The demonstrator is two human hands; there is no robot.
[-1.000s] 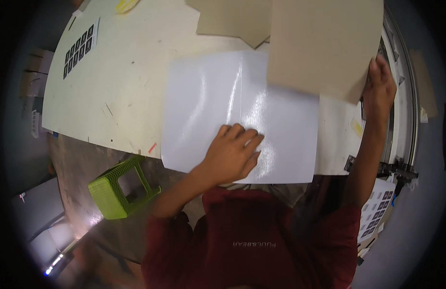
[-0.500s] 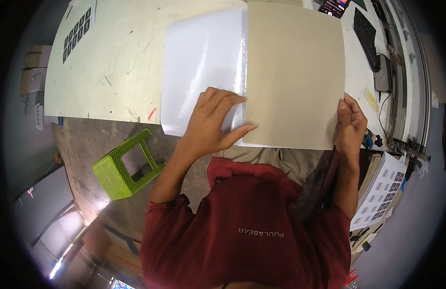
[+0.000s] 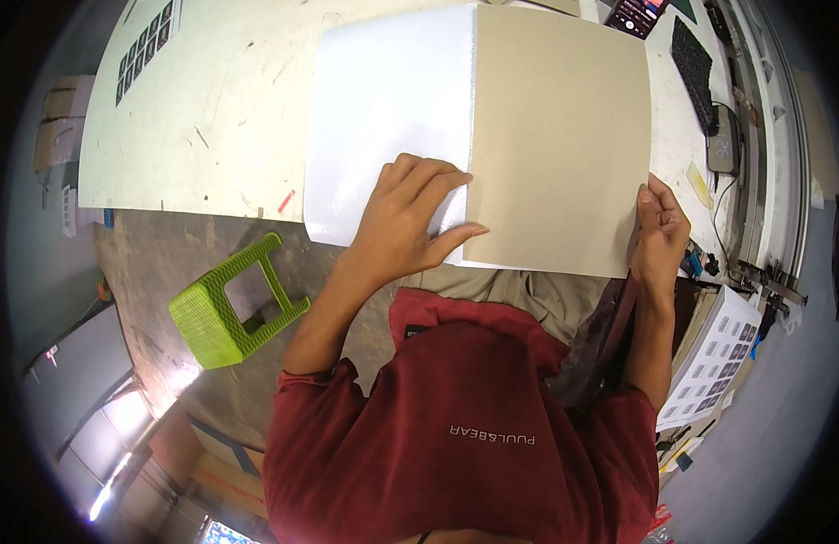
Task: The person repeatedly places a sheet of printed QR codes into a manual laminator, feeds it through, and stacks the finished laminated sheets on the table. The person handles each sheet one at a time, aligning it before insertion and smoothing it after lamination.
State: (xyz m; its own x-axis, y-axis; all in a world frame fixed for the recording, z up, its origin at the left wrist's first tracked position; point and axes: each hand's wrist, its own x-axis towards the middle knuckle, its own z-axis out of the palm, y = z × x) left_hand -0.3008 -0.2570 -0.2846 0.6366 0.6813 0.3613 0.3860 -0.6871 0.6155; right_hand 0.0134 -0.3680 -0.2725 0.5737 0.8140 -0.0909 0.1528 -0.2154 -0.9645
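A beige cardboard sheet (image 3: pixel 560 136) lies over the right part of a glossy white sheet (image 3: pixel 387 91), near the front edge of the table. My left hand (image 3: pixel 406 213) rests on the white sheet with thumb and forefinger apart. Both of those fingertips touch the cardboard's left edge. At the cardboard's lower right side, my right hand (image 3: pixel 661 227) grips the edge with its fingers closed. The fingers beneath that edge are partly hidden.
A printed sheet (image 3: pixel 147 50) lies far left on the white table (image 3: pixel 215 118). A phone (image 3: pixel 635 14), a black textured strip (image 3: pixel 693 68) and a digital clock (image 3: pixel 723 136) sit at right, beside a metal rail (image 3: pixel 768 145). A green stool (image 3: pixel 233 308) stands on the floor at left.
The cardboard's left edge and my left fingertips sit slightly farther right and up. The glare on the white sheet has shifted. My right hand keeps its hold; the whole view has tilted a little.
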